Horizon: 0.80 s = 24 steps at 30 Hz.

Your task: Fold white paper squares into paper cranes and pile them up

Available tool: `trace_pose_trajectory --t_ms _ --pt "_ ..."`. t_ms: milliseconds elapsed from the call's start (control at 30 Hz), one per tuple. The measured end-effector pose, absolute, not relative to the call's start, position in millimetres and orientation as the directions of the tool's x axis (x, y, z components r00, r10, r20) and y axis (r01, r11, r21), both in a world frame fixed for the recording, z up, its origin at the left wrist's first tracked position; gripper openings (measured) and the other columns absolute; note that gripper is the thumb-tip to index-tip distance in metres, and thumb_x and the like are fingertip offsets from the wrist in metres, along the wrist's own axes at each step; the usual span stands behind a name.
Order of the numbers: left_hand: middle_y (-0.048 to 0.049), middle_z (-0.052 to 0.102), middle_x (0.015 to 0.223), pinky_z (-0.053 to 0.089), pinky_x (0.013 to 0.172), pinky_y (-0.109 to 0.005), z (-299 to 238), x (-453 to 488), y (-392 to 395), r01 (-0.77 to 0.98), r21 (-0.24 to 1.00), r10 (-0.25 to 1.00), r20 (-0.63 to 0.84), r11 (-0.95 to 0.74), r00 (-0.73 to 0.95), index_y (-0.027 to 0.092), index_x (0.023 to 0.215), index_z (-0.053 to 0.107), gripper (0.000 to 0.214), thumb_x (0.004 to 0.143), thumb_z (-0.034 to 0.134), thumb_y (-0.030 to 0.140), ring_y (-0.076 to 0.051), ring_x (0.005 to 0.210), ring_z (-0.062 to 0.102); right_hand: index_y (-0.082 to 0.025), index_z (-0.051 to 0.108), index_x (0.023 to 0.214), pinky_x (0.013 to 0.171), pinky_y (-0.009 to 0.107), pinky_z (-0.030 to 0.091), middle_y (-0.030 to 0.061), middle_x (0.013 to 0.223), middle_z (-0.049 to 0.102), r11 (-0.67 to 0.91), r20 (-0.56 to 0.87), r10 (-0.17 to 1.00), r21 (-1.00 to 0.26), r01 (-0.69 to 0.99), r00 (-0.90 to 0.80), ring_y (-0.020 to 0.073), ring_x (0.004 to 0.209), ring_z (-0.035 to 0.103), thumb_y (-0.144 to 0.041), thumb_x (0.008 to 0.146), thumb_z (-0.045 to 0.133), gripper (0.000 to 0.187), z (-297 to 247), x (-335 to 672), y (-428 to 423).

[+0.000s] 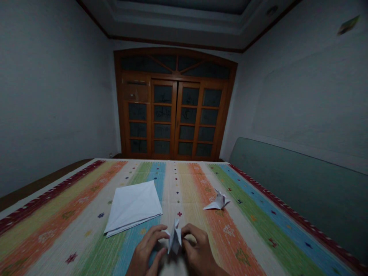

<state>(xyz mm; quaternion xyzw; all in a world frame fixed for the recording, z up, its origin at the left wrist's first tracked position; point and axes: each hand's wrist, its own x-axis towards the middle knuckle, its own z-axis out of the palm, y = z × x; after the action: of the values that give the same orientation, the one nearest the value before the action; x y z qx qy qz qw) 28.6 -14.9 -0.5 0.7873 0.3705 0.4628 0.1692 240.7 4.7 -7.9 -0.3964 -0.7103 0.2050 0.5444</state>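
Dim room with pale walls, closed off at the far end by wooden glazed doors (pixel 175 119); along the right side, a dark green padded panel (pixel 287 191). Spread across the whole foreground, a striped mat (pixel 71 214) in orange, green, blue and cream, carrying all the paper.

Close to the mat's near edge, about midway between its left and right edges: one small folded white paper (pixel 174 239), pinched from both sides. On its left flank the left hand (pixel 146 253), on its right flank the right hand (pixel 199 251), fingers (pixel 161 232) curled in and gripping the paper, thumbs mostly hidden beneath. Touching, not hovering. Standing up rather than lying flat, long axis running away from the body toward the far edge and upward, ending in a narrow tip just above the fingertips. Equally near to both hands, neither one ahead. Lower part hidden behind the knuckles; resting on the mat or lifted off it, not to be told.

Toward the left edge, just beyond the left hand and apart from it: stack of white sheets (pixel 133 207), square, one corner turned toward the far edge. Toward the right edge, beyond the right hand and well apart: folded paper figure (pixel 217 201) on an orange stripe, flaps spread.

Count: two hands, one paper in the grip, one figure lying loose, one stack, with at least two layers showing at its near rim and the exact number of sheets not to be told.
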Motion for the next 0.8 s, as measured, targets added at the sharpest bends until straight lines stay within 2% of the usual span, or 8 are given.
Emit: trace_pose_trajectory --t_ms 167,300,367,433,567,667,800 --pt "-0.0094 0.054 0.154 0.061 0.096 -0.033 -11.6 25.9 -12.8 0.402 0.642 0.754 0.602 -0.653 0.262 0.030 0.132 0.065 0.036 0.098 0.060 0.024 -0.030 0.135 0.059 -0.020 0.065 0.068 0.062 0.023 0.047 0.0009 0.067 0.067 0.523 0.578 0.814 -0.768 0.369 0.048 0.0187 0.065 0.064 -0.013 0.074 0.056 0.013 5.3 249.0 13.5" --pt "-0.0104 0.051 0.157 0.062 0.096 -0.036 -13.5 27.0 -11.8 0.371 0.679 0.771 0.592 -0.634 0.235 0.029 0.133 0.065 0.034 0.099 0.060 0.029 -0.031 0.131 0.061 -0.020 0.066 0.069 0.063 0.025 0.049 0.0012 0.066 0.068 0.522 0.586 0.806 -0.771 0.365 0.085 0.0194 0.064 0.064 -0.019 0.078 0.059 0.012 15.4 260.2 22.6" --pt "-0.0113 0.051 0.157 0.062 0.096 -0.037 -12.9 27.2 -10.9 0.366 0.687 0.776 0.589 -0.629 0.227 0.028 0.131 0.067 0.033 0.099 0.060 0.031 -0.032 0.129 0.063 -0.020 0.067 0.070 0.063 0.026 0.049 0.0024 0.068 0.069 0.527 0.613 0.785 -0.740 0.418 0.095 0.0198 0.065 0.064 -0.022 0.081 0.058 0.014 19.5 269.6 29.5" --pt "-0.0116 0.055 0.153 0.062 0.095 -0.035 -11.9 27.1 -9.8 0.362 0.689 0.777 0.581 -0.628 0.243 0.028 0.127 0.068 0.030 0.099 0.060 0.032 -0.031 0.125 0.066 -0.020 0.067 0.073 0.064 0.027 0.050 0.0036 0.070 0.071 0.522 0.642 0.764 -0.674 0.524 0.064 0.0205 0.066 0.065 -0.023 0.085 0.055 0.017 22.7 281.9 38.8" --pt "-0.0105 0.068 0.134 0.062 0.086 -0.031 -9.7 27.0 -8.2 0.354 0.699 0.783 0.545 -0.621 0.299 0.027 0.111 0.074 0.020 0.099 0.060 0.035 -0.027 0.105 0.072 -0.021 0.068 0.079 0.068 0.030 0.052 0.0061 0.080 0.075 0.474 0.647 0.761 -0.609 0.636 0.052 0.0235 0.074 0.070 -0.018 0.083 0.053 0.016 26.5 312.1 61.4" --pt "-0.0106 0.072 0.120 0.061 0.081 -0.029 -8.2 27.2 -7.1 0.333 0.723 0.794 0.517 -0.605 0.320 0.025 0.102 0.076 0.024 0.100 0.059 0.041 -0.023 0.089 0.073 -0.021 0.069 0.080 0.073 0.033 0.053 0.0072 0.083 0.076 0.430 0.646 0.761 -0.564 0.705 0.053 0.0253 0.078 0.071 -0.014 0.081 0.052 0.018 28.2 333.1 74.9" --pt "-0.0100 0.074 0.107 0.060 0.078 -0.029 -7.7 26.9 -5.3 0.307 0.736 0.792 0.503 -0.603 0.348 0.023 0.095 0.076 0.031 0.101 0.057 0.046 -0.024 0.089 0.072 -0.020 0.070 0.084 0.079 0.035 0.052 0.0089 0.091 0.078 0.366 0.633 0.773 -0.490 0.791 0.035 0.0276 0.086 0.072 -0.011 0.082 0.053 0.020 28.7 350.1 81.7"
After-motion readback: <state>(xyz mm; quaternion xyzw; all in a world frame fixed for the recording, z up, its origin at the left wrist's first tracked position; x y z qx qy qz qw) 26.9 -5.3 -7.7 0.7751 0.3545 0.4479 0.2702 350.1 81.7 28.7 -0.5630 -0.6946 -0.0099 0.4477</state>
